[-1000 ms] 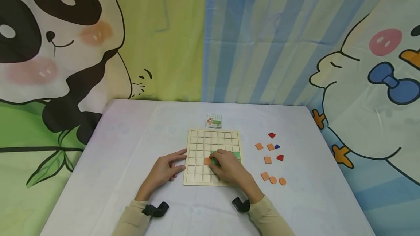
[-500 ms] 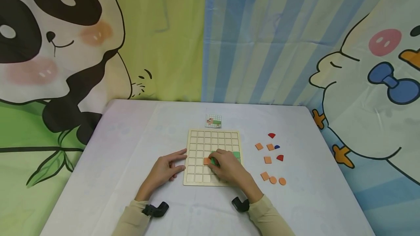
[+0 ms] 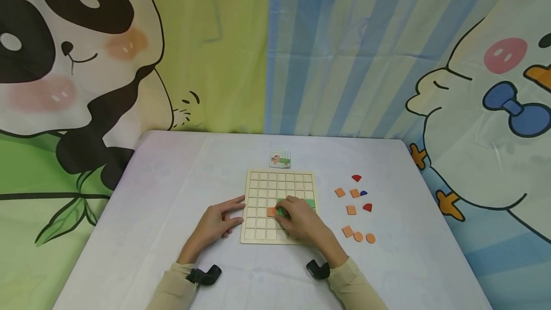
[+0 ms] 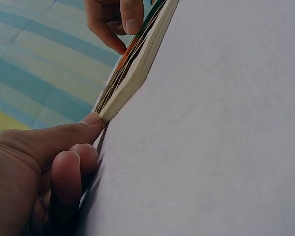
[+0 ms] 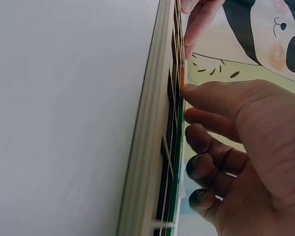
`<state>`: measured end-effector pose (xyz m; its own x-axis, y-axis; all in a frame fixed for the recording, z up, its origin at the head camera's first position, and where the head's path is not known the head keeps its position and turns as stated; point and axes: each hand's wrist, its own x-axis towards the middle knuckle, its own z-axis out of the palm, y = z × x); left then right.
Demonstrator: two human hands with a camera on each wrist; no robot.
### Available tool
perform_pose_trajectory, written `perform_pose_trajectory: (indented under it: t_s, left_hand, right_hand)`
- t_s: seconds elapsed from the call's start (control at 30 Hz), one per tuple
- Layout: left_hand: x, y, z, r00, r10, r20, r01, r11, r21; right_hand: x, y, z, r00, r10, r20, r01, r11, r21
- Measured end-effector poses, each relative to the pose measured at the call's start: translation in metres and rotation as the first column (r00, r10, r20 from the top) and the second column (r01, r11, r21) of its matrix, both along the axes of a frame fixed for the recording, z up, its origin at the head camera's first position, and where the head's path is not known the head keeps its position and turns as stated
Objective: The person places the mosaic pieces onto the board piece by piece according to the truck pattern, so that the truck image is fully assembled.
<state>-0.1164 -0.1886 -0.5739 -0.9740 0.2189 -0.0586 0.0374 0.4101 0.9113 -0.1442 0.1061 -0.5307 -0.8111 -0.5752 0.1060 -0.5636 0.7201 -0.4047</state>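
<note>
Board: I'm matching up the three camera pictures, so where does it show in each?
Head: the board lies flat, below the picture's centre.
Left wrist: nearly edge-on, slanting from the top edge down leftward.
Right wrist: edge-on, a strip running top to bottom near the middle.
Shared landmark: the right hand, at the top in left wrist, at right in right wrist.

Left fingers [image 3: 233,202] parted from thumb [image 3: 234,223]; right fingers [image 5: 200,139] bent inward.
</note>
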Motion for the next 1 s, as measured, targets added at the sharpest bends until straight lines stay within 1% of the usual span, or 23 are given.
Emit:
perform_pose_trajectory:
  t_s: [0.17,0.3,0.4,0.5,0.67,0.87,1.0]
  left_hand:
    - [0.001,0.0,-0.001,1.0,0.001,0.0,-0.001,1.0,-0.004]
    - [0.001,0.001,-0.001,1.0,-0.002,-0.005,0.002,1.0,-0.005]
    - [0.001,0.001,0.0,1.0,0.001,-0.005,-0.001,1.0,-0.005]
    - [0.001,0.0,0.001,1.0,0.004,-0.003,-0.004,1.0,-0.008]
    - [0.002,0.001,0.001,1.0,0.0,-0.004,0.0,1.0,-0.011]
    - [0.001,0.0,0.002,1.0,-0.004,0.002,0.004,1.0,-0.002]
    - [0.001,0.001,0.002,1.0,-0.002,0.001,0.002,1.0,-0.004]
  right_hand:
    - [0.002,0.011,0.001,1.0,-0.008,-0.009,0.008,1.0,-0.029]
    - [0.002,0.025,0.002,0.999,-0.037,-0.019,0.036,0.998,-0.045]
    - [0.001,0.037,0.002,0.997,-0.075,-0.017,0.074,0.996,-0.046]
    - [0.0,0.049,0.003,0.992,-0.128,0.007,0.128,0.991,-0.035]
    - [-0.001,0.071,0.003,0.97,-0.235,0.057,0.236,0.971,-0.022]
    - [0.001,0.102,0.001,0.944,-0.324,0.058,0.326,0.945,-0.016]
    - [0.002,0.121,0.002,0.915,-0.395,0.079,0.396,0.918,-0.007]
